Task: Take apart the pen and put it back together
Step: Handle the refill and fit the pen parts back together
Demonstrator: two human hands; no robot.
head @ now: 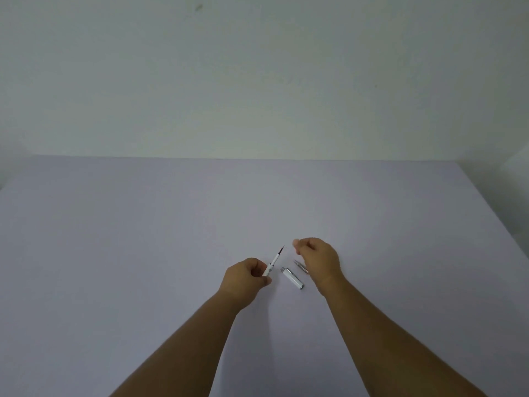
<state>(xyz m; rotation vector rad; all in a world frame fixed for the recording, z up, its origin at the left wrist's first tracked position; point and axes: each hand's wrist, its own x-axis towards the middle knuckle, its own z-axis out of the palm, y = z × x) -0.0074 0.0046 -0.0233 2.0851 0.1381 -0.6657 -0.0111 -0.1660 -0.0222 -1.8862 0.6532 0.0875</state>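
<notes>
In the head view, the left hand (pixel 245 277) pinches the white pen body (pixel 272 265), its refill tip pointing up and away; the right hand (pixel 317 260) hovers just beside, fingers curled, whether it holds something I cannot tell. On the pale worktop (pixel 143 239) between the hands lie the cap (pixel 292 278) and a small metal tip piece (pixel 300 265), partly hidden under the right hand.

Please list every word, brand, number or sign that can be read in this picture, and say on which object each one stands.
No text can be read anywhere.
Pen body in the left hand: a small round mark near the fingers, too small and blurred to read.
Pen cap on the table: no visible text.
Metal tip piece beside the right hand: no visible text.
Wall: only small stains, no writing.
</notes>
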